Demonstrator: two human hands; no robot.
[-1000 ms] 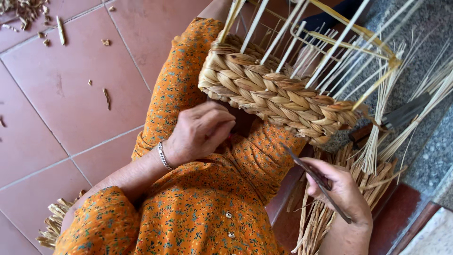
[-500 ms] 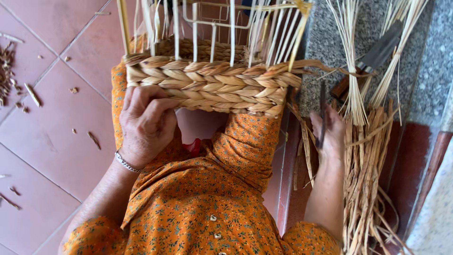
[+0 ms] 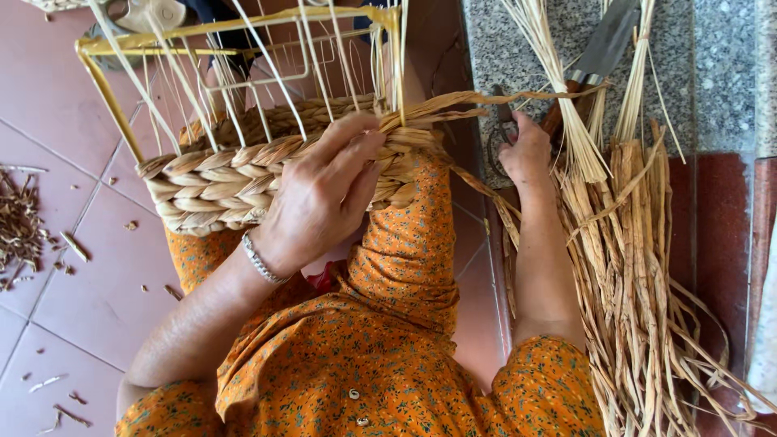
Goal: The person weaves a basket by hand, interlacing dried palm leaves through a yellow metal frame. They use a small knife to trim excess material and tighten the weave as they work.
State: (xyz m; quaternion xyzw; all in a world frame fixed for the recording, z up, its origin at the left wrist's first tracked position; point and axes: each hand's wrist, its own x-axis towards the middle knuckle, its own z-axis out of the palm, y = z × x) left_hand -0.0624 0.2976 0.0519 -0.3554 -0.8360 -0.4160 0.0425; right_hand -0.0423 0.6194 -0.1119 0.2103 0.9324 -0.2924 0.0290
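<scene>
A half-woven basket (image 3: 218, 182) of braided straw on a yellow wire frame (image 3: 243, 28) lies on my lap, over orange flowered clothing. My left hand (image 3: 320, 198), with a silver bracelet at the wrist, grips the braided wall, fingers spread across its upper edge. A loose braid end (image 3: 486, 99) runs from the basket to the right. My right hand (image 3: 526, 154) reaches to the edge of the granite ledge, with its fingers closed on dark scissors (image 3: 495, 133). It sits beside a pile of dry straw stalks (image 3: 631, 243).
A large knife (image 3: 603, 40) lies on the grey granite ledge (image 3: 712, 73) among straw bundles. Straw scraps (image 3: 20, 231) litter the pink tiled floor (image 3: 73, 307) on the left. A dark red step (image 3: 724, 210) runs along the right.
The basket has turned and moved left across my lap, with my left hand sliding higher on the braid. My right hand has carried the scissors up to the ledge by the straw.
</scene>
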